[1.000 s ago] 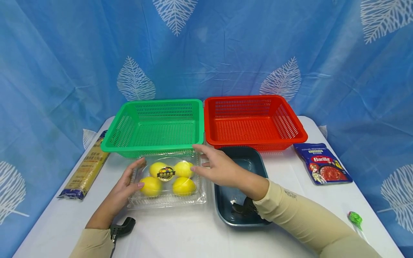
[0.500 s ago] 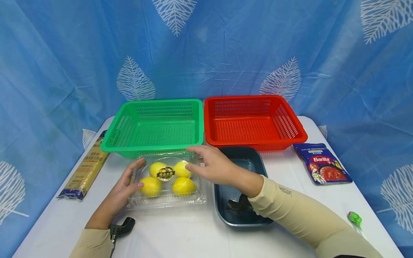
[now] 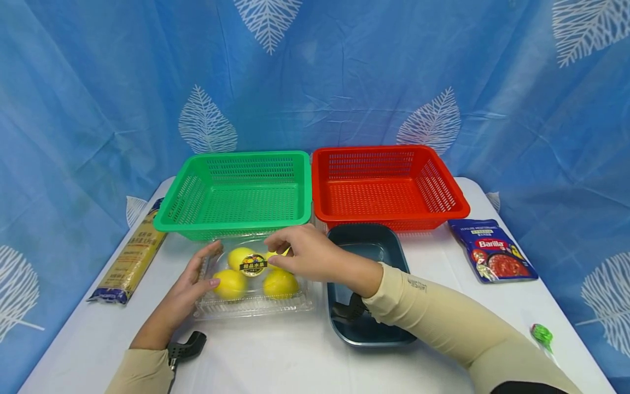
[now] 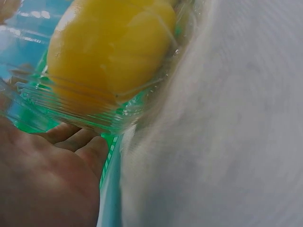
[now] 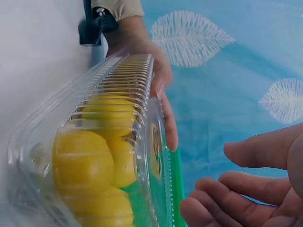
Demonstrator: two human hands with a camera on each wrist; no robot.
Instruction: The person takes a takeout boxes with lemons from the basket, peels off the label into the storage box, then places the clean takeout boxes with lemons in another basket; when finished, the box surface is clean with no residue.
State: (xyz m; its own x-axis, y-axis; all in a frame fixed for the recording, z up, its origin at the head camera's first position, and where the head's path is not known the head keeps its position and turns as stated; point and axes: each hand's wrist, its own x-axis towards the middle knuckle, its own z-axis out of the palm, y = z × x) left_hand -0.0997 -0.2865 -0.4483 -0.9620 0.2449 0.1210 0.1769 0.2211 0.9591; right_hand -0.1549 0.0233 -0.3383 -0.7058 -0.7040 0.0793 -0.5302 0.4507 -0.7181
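**Both hands at a clear box of lemons**

A clear plastic hinged-lid container [image 3: 253, 312] sits on the white-covered table [image 3: 275, 355], just in front of the green basket. Inside are four smooth yellow lemons [image 3: 280, 284]; on its lid is a round black-and-gold label [image 3: 253, 265].

The left hand [image 3: 186, 289] is cupped at the container's left end, thumb and fingers spread wide, touching it without a closed grip. The right hand [image 3: 307, 257] is over the right part of the lid, fingers loosely bent, with nothing in its grasp.

The head view hides part of one lemon behind the right hand. The right wrist view adds the box's ribbed side wall and the gap between thumb and fingers. The left wrist view gives the left palm and glossy, creased plastic close up.

Behind stand a slotted green plastic basket [image 3: 246, 202] and a matching red plastic basket [image 3: 374, 197]. A dark blue-grey tray with rounded corners [image 3: 374, 246] lies under the right forearm. At left is a long gold packet [image 3: 129, 254]; at right, a blue Barilla pouch [image 3: 494, 251] and a green-wrapped lollipop [image 3: 542, 332].
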